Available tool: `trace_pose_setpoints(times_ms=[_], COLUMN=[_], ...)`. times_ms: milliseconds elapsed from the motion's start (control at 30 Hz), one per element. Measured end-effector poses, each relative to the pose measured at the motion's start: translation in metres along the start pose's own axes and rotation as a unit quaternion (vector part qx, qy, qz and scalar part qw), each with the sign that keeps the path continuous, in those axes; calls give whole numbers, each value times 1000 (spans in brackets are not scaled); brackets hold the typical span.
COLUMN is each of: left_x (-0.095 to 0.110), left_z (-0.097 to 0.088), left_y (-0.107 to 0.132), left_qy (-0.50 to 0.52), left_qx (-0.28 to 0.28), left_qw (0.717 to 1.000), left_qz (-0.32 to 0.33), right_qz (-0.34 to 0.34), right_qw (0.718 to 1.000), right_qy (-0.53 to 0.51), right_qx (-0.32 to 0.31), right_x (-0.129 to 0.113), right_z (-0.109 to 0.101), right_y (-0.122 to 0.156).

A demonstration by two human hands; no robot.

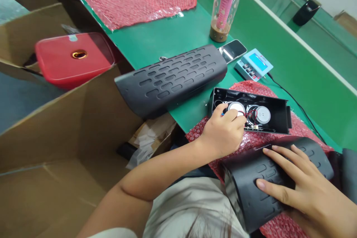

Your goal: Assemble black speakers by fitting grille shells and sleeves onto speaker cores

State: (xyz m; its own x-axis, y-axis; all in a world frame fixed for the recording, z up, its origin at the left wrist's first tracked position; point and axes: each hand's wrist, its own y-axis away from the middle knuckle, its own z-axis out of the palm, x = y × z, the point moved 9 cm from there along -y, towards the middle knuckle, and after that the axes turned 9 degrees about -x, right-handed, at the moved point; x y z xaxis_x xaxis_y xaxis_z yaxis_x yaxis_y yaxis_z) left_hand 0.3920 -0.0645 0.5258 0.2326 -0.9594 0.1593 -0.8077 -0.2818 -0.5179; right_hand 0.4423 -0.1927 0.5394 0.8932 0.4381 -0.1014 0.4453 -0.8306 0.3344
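An open black speaker housing [279, 119] with two round speaker drivers [263, 115] and thin red wires [249, 113] lies on red bubble wrap [252, 88]. My left hand [224, 130] reaches over its near-left part, fingers curled together beside the left driver. Whatever they pinch is hidden, though a bit of blue shows near the fingertips. Closer to my body is a black perforated speaker shell [248, 189], tilted across the bubble wrap. My right hand [304, 182] rests on top of this shell, its fingers spread and the thumb apart.
Another black speaker shell [178, 78] juts over the table's left edge. Behind it are a phone [232, 50], a blue device with a screen [255, 63] and cable, and a pink-lidded bottle [225, 5]. Cardboard boxes [55, 141] and a red lidded container [75, 59] are at left.
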Motion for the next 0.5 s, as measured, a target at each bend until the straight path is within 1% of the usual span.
trace_pose_setpoints(times_ms=[233,367,433,467,500], left_x=[1,0,0,1,1], left_z=[0,-1,-2,-2,-2], left_y=[1,1,1,1,1], left_qy=[-8,-10,-15,-17,-16], left_qx=[-2,0,1,1,0], left_qw=[1000,1000,1000,1000,1000], left_qz=[-1,-3,-1,0,0], right_qz=[18,32,29,32,40], right_qw=[1000,999,996,990,979], right_qy=[-11,-41,-87,-132,-192], right_qx=[-2,8,10,23,55], right_x=[1,-3,-5,-2,5], right_z=[6,1,-3,-7,-12], right_y=[-5,-10,-7,-3,3])
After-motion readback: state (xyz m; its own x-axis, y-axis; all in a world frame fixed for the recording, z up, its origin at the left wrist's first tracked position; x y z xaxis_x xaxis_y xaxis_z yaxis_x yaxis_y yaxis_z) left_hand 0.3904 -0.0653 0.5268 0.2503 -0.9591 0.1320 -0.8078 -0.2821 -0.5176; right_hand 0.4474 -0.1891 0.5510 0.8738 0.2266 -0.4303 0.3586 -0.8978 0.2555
